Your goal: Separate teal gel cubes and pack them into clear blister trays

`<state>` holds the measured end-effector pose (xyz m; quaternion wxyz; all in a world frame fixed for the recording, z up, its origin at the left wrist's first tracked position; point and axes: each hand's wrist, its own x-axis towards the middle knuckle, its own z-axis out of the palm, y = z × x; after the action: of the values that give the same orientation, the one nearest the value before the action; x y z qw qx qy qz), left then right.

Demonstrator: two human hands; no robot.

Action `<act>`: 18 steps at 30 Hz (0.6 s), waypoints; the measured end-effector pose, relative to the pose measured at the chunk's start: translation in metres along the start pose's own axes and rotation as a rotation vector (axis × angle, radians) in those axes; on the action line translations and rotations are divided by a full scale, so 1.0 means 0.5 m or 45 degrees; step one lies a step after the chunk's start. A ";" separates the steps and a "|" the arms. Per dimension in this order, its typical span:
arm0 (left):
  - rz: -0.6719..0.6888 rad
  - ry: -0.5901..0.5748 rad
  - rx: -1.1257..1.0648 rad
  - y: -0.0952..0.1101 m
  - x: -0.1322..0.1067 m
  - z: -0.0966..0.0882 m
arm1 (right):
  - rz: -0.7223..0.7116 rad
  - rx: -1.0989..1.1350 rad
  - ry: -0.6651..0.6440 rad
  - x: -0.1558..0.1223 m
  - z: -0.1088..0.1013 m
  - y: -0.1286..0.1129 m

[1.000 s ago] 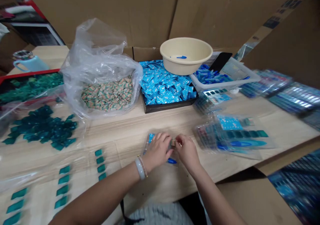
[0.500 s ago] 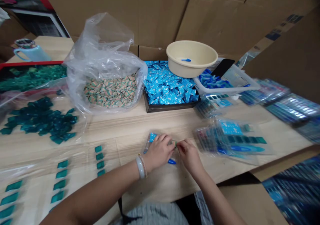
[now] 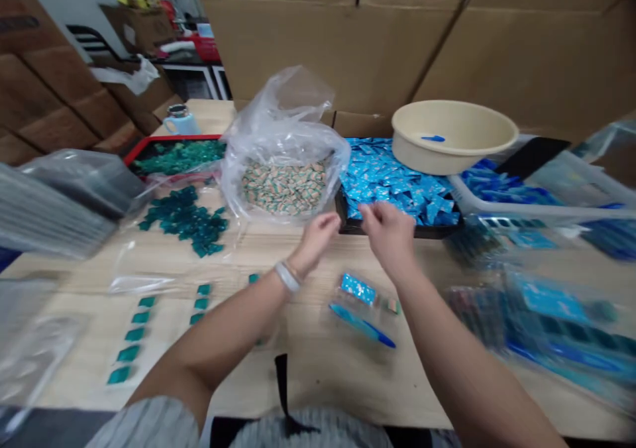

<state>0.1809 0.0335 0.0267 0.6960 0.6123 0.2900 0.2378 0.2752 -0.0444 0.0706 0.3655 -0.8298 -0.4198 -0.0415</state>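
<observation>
My left hand [image 3: 318, 237] is raised over the table in front of the clear plastic bag [image 3: 278, 144] of small tan-and-green pieces [image 3: 284, 186]. Its fingers are pressed together. Close to its right, my right hand [image 3: 390, 234] is curled closed before the black tray [image 3: 422, 230] of blue packets [image 3: 382, 176]. Blur hides whether anything is between the fingers of either hand. Below them lies a clear plastic tray [image 3: 380, 290] holding a blue packet [image 3: 358, 289], a slim blue pen-like tool [image 3: 365, 325] and a tan-and-green piece [image 3: 392, 306].
Teal pieces lie in a pile [image 3: 186, 219] and in rows [image 3: 134, 335] at left. Stacked clear trays [image 3: 59, 203] stand far left. A cream basin [image 3: 454, 140] rests by a white basket [image 3: 586, 193]. Filled packs [image 3: 561, 322] lie at right.
Both hands have lifted off the small clear tray and moved up towards the bag and the blue packets, uncovering the tray. The view has swung left, showing more of the room.
</observation>
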 end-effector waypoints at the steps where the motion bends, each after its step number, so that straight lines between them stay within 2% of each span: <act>1: -0.144 0.036 -0.187 0.029 0.030 -0.032 | -0.051 0.037 0.034 0.048 0.029 -0.043; 2: -0.253 0.050 -0.330 0.062 0.057 -0.065 | -0.134 0.114 0.023 0.087 0.062 -0.085; 3: -0.305 0.047 -0.436 0.097 0.076 -0.100 | -0.245 0.181 -0.079 0.115 0.097 -0.125; 5: -0.286 0.023 -0.529 0.164 0.087 -0.168 | -0.465 0.261 -0.189 0.137 0.161 -0.181; 7: -0.168 0.022 -0.491 0.212 0.055 -0.228 | -0.580 0.229 -0.274 0.120 0.205 -0.195; 9: -0.039 0.034 -0.312 0.219 -0.017 -0.273 | -0.485 0.128 -0.326 0.076 0.223 -0.171; 11: -0.020 0.023 0.048 0.176 -0.113 -0.298 | -0.328 0.086 -0.416 0.010 0.221 -0.129; 14: -0.057 -0.042 0.836 0.053 -0.265 -0.297 | -0.176 0.249 -0.729 -0.115 0.210 -0.079; 16: 0.011 -0.074 1.186 -0.029 -0.342 -0.278 | -0.078 0.277 -0.776 -0.194 0.210 -0.068; 18: 0.106 -0.122 1.435 -0.087 -0.387 -0.255 | -0.007 0.278 -0.739 -0.253 0.219 -0.071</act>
<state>-0.0480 -0.0139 -0.0049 0.2639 0.9103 0.3156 0.0454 0.1417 -0.0451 -0.0366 0.3172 -0.7616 -0.5109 0.2416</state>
